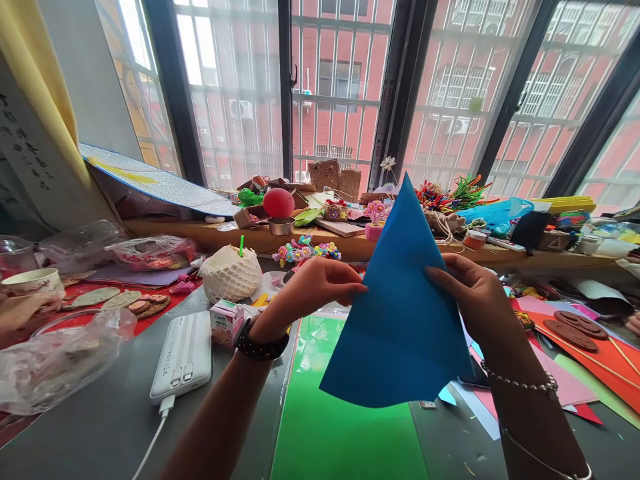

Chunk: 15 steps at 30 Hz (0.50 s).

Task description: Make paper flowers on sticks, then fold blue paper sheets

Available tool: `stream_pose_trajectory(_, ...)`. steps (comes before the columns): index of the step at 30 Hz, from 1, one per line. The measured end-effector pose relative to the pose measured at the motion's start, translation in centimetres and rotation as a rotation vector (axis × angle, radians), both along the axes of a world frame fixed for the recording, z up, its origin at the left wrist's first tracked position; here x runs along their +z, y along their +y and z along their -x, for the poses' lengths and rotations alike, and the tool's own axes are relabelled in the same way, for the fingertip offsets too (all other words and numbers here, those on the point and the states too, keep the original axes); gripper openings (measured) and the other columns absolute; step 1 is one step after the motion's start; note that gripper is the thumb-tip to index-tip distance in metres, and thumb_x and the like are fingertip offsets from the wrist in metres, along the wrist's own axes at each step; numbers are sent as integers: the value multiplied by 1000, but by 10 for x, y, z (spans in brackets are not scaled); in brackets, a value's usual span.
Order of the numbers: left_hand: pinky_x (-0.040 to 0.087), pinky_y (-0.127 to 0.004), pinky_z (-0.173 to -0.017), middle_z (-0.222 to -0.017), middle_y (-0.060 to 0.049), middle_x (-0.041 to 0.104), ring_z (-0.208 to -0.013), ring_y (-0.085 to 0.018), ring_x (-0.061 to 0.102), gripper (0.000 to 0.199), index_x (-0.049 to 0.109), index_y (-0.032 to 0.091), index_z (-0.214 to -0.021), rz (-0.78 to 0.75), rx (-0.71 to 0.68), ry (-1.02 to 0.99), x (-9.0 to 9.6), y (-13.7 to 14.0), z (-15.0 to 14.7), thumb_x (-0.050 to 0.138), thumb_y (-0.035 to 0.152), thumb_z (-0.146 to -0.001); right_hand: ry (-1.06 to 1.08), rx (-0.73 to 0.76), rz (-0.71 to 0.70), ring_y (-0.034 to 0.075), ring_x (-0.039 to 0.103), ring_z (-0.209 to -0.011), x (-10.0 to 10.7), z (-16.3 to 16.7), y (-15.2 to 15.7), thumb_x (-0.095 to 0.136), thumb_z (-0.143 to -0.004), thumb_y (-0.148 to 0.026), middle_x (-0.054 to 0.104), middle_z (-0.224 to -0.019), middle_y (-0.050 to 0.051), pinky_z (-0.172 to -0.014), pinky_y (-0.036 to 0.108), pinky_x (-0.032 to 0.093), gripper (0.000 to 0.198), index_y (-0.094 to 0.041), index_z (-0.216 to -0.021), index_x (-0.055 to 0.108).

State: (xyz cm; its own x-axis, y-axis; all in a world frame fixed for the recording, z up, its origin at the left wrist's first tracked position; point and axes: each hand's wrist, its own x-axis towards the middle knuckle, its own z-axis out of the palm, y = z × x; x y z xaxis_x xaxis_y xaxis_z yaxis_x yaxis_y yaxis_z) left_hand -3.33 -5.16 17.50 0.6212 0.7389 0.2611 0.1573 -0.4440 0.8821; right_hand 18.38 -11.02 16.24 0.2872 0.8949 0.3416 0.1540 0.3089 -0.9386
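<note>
**Two bare forearms (pixel 213 420) in front, a blue, pointed sheet of paper (pixel 397 327) held up**

The forearms enter from the lower edge, which cuts them off. The blue sheet is in the air between the left hand (pixel 320 287) and the right hand (pixel 467 287), above a glossy, bright green rectangular board (pixel 345 440) on the grey desk (pixel 240 427). The left hand pinches the left side of the sheet with thumb and forefinger. The right hand grips the opposite side, a little higher, with its thumb on the near face.

The other fingers of the right hand are partly hidden behind the paper. I cannot tell whether the sheet is folded flat or rolled as a cone. It covers a part of the green board, and the board is also cut off at the bottom. At the far left edge, another person's hand (pixel 30 310) is only partly visible and is not sharp.

The narrow tip of the sheet points upward, to the window (pixel 333 87). Its long axis stands nearly upright, and the wide, curved edge is at the bottom, toward the camera wearer.
</note>
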Motion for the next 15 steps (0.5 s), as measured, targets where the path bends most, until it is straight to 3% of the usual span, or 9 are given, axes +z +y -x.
stream_pose_trajectory(15,45,-18,-54,-58,-1,60,-55,-10,55,20,65,12,-73,36,-13,-11,1,-1,0,65,30,-66,69,24,21,18,62,-66,-1,0,0,71,-58,-37,67,-77,0,-53,25,52,30,-23,-83,62)
